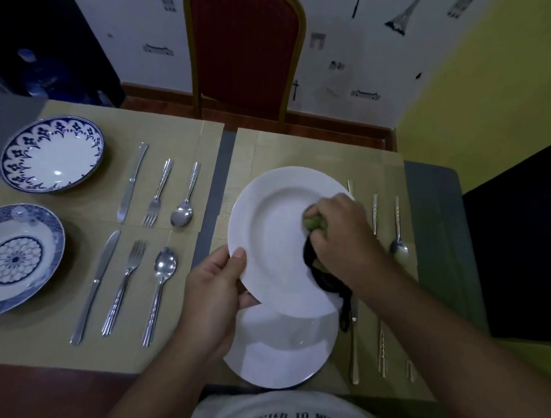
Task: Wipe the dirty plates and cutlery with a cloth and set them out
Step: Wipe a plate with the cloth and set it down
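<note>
Grip of the left hand (214,288) pinching the lower-left rim of the raised white plate (273,240), thumb on top. Grip of the right hand (339,237) clenched round a green cloth (313,223), pressed to that plate's right side. Beneath, overlapped, a second white plate (280,351) flat at the near edge of the surface (431,215). Right of both, 6 cutlery pieces (398,233) in 2 rows, partly hidden by the forearm. Left, well apart: 2 knives (131,183), 2 forks (156,200), 2 spoons (182,209), then 2 blue-patterned plates (52,155) by the left edge. Open strip between both settings. 1 red chair (243,49) at the far edge.
</note>
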Demonstrator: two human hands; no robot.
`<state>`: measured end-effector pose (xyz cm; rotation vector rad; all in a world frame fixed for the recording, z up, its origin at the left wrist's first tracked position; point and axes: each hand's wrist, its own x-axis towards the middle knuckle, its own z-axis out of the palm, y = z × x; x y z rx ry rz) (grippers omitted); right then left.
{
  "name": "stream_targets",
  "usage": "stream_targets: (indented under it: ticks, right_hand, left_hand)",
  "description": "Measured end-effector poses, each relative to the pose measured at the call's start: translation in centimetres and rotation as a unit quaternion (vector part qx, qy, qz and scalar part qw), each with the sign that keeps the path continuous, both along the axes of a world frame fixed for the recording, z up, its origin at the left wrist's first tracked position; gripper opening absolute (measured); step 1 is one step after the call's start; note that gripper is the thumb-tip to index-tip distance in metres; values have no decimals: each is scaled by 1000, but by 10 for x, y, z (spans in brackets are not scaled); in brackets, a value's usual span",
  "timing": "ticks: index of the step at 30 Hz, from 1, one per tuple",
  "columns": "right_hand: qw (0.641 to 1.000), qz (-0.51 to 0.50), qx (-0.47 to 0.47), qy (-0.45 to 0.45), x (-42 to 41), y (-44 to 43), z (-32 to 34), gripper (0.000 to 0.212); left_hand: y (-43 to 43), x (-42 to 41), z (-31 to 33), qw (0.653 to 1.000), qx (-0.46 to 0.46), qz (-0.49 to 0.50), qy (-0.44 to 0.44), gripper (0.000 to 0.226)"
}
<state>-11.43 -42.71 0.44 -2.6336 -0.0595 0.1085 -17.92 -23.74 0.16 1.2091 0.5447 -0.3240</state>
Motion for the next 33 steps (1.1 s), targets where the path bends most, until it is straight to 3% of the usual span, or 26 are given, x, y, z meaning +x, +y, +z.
stream_targets:
  ticks: [3, 8, 12, 19, 24, 31, 33]
  right_hand:
    - [997, -45, -38, 42, -34, -6, -11, 20]
    - [980, -23, 118, 156, -39, 32, -20, 23]
    - [962, -75, 208, 162, 9, 32, -5, 25]
    - [987, -92, 118, 53, 75, -6, -3, 30]
    - [994, -64, 70, 54, 88, -11, -27, 34]
    - [992, -64, 67, 81, 89, -6, -56, 38]
    - [992, -64, 69, 83, 90, -6, -58, 38]
  left_hand:
    - [0, 11, -6, 1000, 17, 6, -4, 23]
    - [-6, 25, -18, 999, -13, -8, 46, 22]
    - [5, 63, -21, 997, -34, 0, 63, 23]
    - [6, 137, -41, 990, -61, 58, 113, 28]
    - [0, 155, -66, 988, -46, 63, 130, 31]
    - [-5, 158, -79, 986, -24, 61, 152, 19]
    - [-2, 157, -79, 985, -32, 70, 157, 25]
